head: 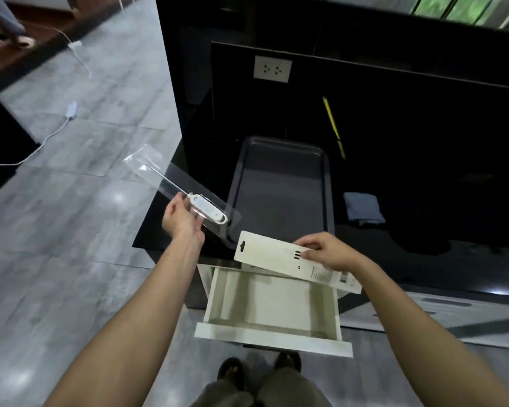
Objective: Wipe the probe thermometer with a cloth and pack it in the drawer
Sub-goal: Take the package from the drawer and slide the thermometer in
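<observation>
Probe thermometer (207,211): light, stiff, sharp-tipped, apparently inside a slippery clear sleeve (171,177); best gripped at the white body. Held there in left hand (180,219), palm up, beyond the surface edge. Right hand (332,250) pinching the packaging card (291,261) above the open drawer (272,306). Hands well apart.

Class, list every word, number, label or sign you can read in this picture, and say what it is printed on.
Nothing here can be read as words or numbers.
Card in the right hand: three short dark bars and a small round mark; the fine print and barcode-like patch at its lower end are too small and blurred.
Thermometer in its clear sleeve, held by the left hand: no legible marking.
Wall socket: only holes, no text.
</observation>
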